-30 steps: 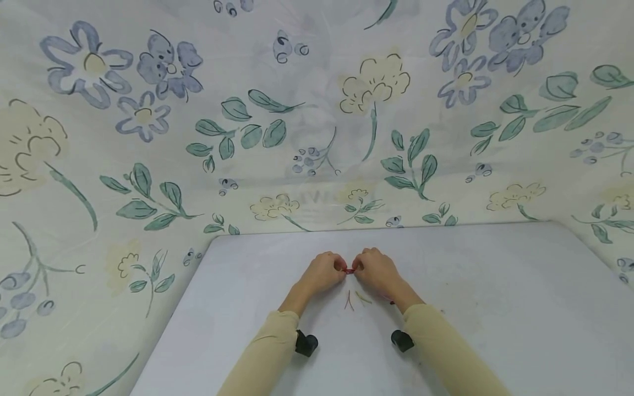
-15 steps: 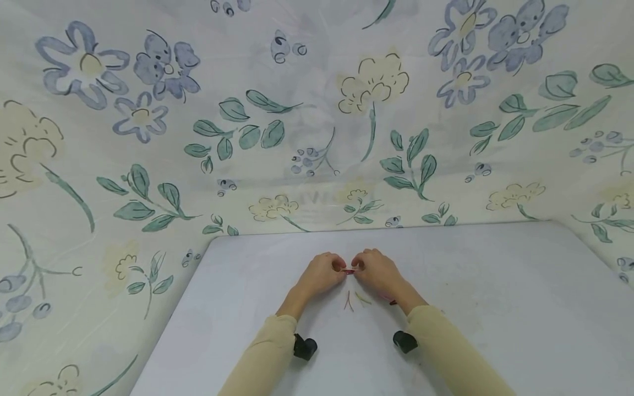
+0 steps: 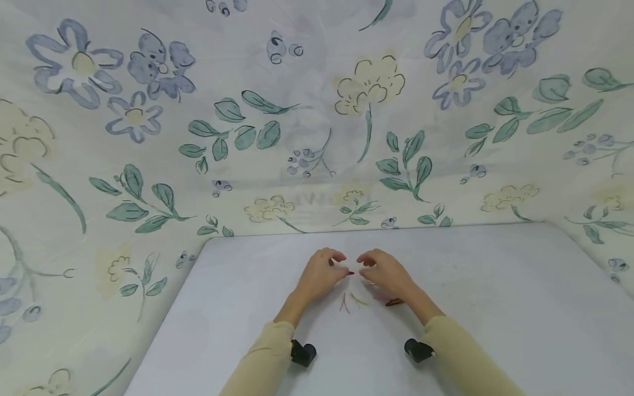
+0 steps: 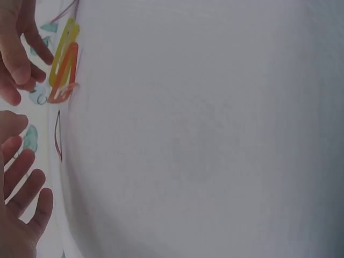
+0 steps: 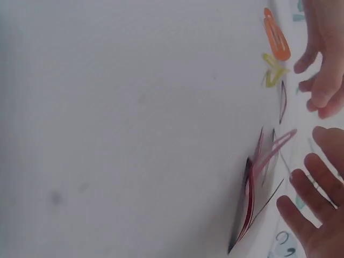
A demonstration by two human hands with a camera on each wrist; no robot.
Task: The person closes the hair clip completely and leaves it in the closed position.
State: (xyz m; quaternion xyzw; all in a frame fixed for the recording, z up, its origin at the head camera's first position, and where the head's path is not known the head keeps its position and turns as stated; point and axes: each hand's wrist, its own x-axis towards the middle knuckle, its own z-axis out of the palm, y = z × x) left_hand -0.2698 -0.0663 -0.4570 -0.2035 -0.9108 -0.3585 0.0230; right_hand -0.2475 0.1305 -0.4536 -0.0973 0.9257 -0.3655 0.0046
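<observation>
My left hand (image 3: 322, 278) and right hand (image 3: 390, 276) face each other over the white table, thumbs and fingers spread. Between them a small dark red hair clip (image 3: 351, 273) shows at my left thumb's tip; the left wrist view shows this dark red clip (image 4: 58, 137) as a thin bowed strip. Closer to my body lie an orange snap clip (image 3: 344, 303) and a yellow snap clip (image 3: 359, 300), both spread into a V. Beneath my right hand are a pink clip (image 5: 271, 150) and a larger dark red clip (image 5: 250, 199).
The white tabletop (image 3: 495, 308) reaches a back edge against a flowered cloth (image 3: 317, 137). A black wrist camera (image 3: 303, 353) sits at the left cuff, and another black wrist camera (image 3: 418, 350) at the right.
Both hands pinched the dark red clip between them earlier; now their fingers have spread off it. My right hand has moved slightly right, and more of the larger dark red clip shows.
</observation>
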